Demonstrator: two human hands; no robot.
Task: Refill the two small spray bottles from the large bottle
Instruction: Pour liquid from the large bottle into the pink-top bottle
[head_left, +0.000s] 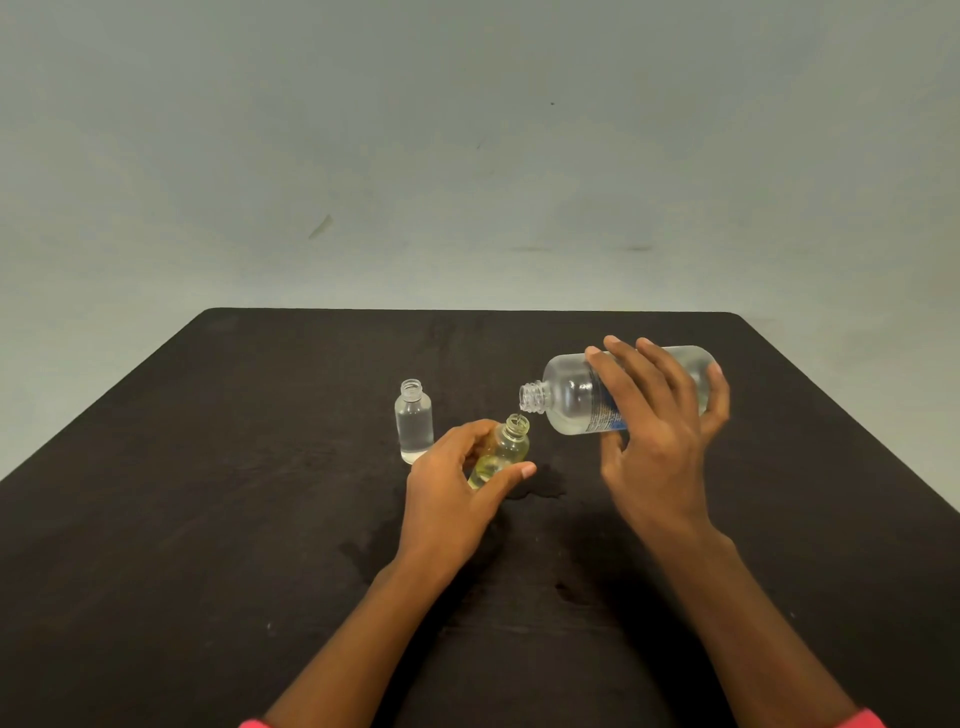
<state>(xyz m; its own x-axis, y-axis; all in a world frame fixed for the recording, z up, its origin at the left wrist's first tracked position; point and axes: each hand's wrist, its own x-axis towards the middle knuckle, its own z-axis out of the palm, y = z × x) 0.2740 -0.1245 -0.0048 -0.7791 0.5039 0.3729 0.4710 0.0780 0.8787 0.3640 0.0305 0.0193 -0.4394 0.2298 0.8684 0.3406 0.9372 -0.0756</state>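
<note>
Clear cylindrical large bottle (569, 397) — tilted in right hand (655, 439).

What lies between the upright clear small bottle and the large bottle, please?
In the head view, the tilted yellowish small bottle, gripped by the left hand, lies between the upright clear small bottle and the large bottle.

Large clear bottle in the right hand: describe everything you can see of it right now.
The large clear plastic bottle is round-shouldered, uncapped, with a threaded neck and a blue-printed label mostly hidden. Clear liquid shows inside. The right hand grips its body, fingers wrapped round, holding it above the dark table, tilted almost level, mouth pointing left just over the open neck of the small yellowish bottle in the left hand.
</note>
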